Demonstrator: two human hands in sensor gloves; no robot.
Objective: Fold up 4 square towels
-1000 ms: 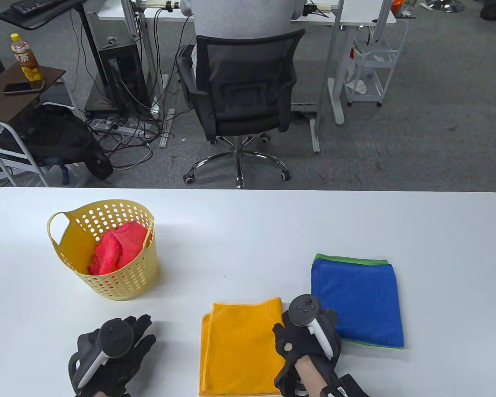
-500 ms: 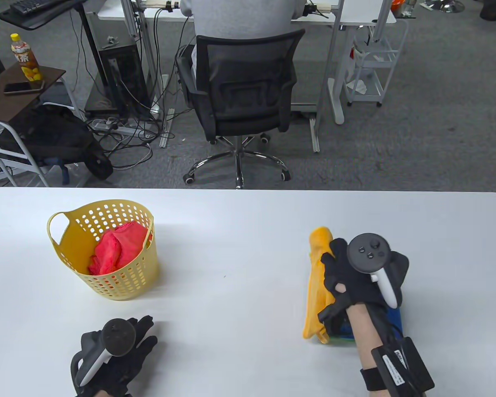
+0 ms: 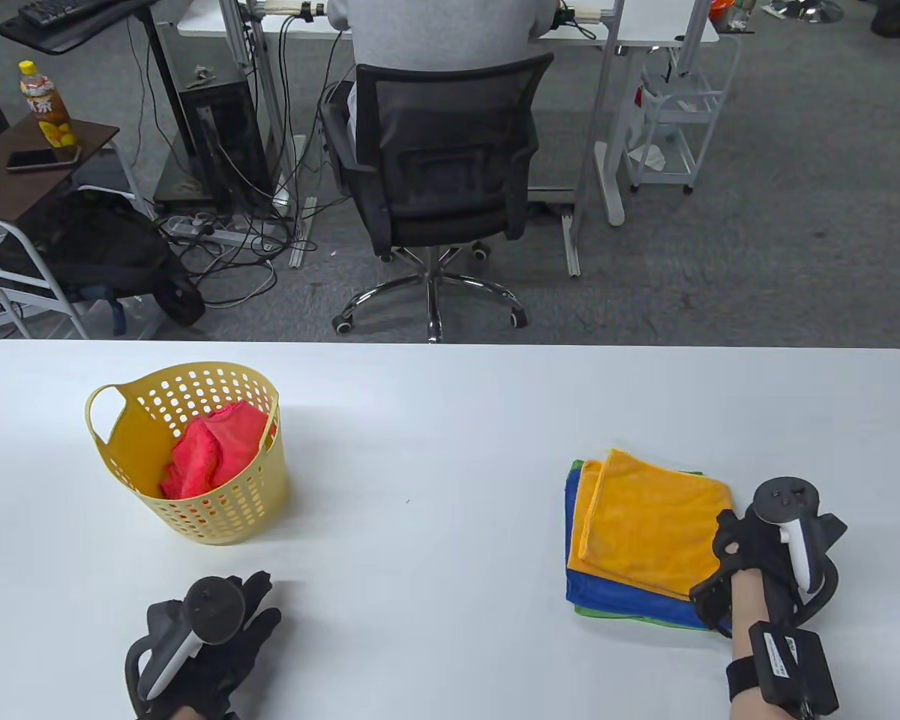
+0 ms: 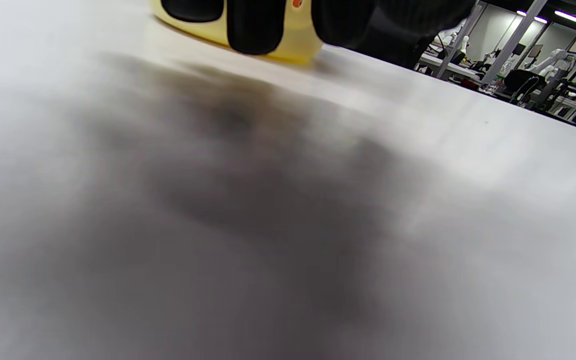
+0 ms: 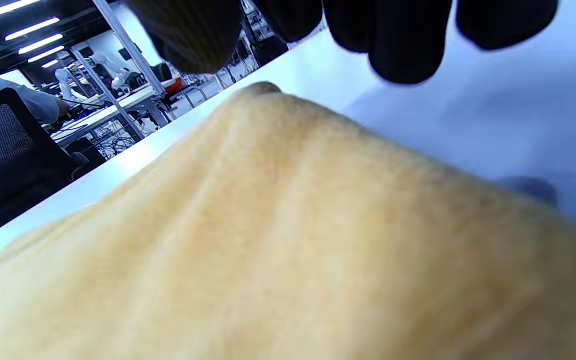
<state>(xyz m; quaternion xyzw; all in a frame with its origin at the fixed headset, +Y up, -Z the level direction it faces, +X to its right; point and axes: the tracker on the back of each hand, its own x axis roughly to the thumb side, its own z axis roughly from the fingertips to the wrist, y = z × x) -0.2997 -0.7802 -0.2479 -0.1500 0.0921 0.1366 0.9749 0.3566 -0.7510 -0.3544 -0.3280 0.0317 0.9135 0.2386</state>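
Cloth of this kind is soft, light and limp, so the red towel [image 3: 214,448] in the yellow basket [image 3: 217,517] is best pinched at a corner. The folded orange towel [image 3: 649,517], in the right hand a moment ago, now lies askew on the blue towel [image 3: 630,596] at the counter's [image 3: 450,420] right. The right hand [image 3: 776,551] is beside it and seems released; the left hand [image 3: 217,630] rests open.

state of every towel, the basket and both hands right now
orange towel: folded, lying askew on top of the stack
blue towel: folded, under the orange
green towel: bottom of the stack, only edges show
red towel: crumpled, unfolded, in the basket
basket: upright
left hand: flat on the table, empty
right hand: beside the stack, holding nothing
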